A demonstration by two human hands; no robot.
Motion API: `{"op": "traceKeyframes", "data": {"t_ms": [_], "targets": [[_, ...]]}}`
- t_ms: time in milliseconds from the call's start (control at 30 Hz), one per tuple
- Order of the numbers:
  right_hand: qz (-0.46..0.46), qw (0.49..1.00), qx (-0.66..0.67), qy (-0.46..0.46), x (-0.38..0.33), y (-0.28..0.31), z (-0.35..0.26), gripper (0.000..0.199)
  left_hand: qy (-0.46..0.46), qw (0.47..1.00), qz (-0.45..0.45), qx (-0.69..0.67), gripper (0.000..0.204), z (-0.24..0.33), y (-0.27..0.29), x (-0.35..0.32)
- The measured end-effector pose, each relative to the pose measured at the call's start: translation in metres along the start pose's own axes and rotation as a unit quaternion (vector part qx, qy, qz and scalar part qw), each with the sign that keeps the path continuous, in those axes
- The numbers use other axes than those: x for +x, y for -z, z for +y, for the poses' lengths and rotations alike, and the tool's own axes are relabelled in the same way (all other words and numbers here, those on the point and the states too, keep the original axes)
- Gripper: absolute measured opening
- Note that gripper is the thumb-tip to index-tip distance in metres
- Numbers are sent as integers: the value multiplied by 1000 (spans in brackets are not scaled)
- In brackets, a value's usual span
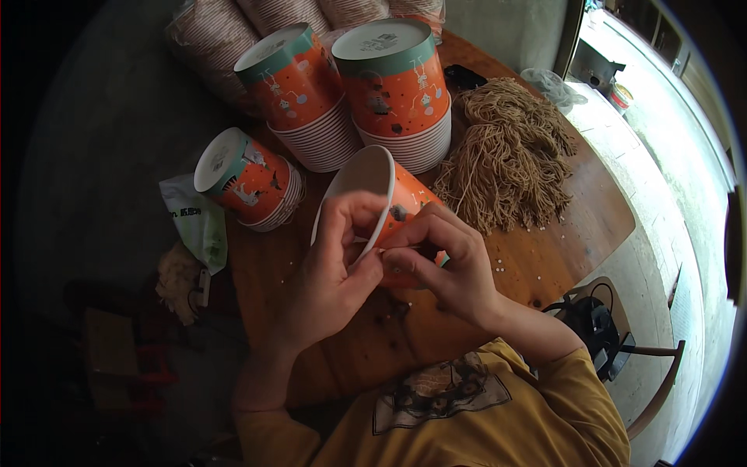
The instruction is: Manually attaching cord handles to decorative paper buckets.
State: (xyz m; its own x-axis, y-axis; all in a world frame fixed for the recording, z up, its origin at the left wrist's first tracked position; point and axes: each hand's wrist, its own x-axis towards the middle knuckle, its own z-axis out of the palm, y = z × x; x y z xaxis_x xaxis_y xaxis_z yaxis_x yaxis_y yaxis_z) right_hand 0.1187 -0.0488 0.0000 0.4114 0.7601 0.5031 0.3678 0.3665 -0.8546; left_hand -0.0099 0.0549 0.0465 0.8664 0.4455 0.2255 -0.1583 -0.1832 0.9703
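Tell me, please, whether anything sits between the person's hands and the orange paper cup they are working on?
Nothing visible does. The left hand and right hand already grip the orange paper cup at its rim and side. The cup stacks and the string bundle lie behind it on the wooden table, apart from it.

Paper, wood and fibre

Between both hands, a matt paper cup [389, 206]; beneath them, a smooth, slightly glossy wooden table [545, 249]; beyond the right hand, rough tan string bundle [510, 156].

Home workshop: stacked paper cups [393, 93], cord bundle [510, 159]
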Motion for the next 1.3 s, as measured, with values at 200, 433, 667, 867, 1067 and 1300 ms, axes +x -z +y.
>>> {"op": "traceKeyframes", "data": {"t_ms": [200,433,667,867,1067,1300], "targets": [[8,988,113,-100,-1,3,4,12,-93,965,-19,244,19,-9,8,-4],[2,989,115,-91,1,2,1,11,-117,957,-5,266,17,-11,7,-4],[4,993,76,-86,-4,3,6,11,-117,959,-1,258,16,-15,5,-5],[62,998,-8,-10,-1,-2,10,15,4,998,53,35,32,-9,-5,-7],[86,992,-83,27,-1,-3,9,12,94,995,0,-27,40,-4,-2,-7],[85,988,-116,55,-2,-2,9,13,91,995,-19,-39,36,-1,-3,-8]]}}
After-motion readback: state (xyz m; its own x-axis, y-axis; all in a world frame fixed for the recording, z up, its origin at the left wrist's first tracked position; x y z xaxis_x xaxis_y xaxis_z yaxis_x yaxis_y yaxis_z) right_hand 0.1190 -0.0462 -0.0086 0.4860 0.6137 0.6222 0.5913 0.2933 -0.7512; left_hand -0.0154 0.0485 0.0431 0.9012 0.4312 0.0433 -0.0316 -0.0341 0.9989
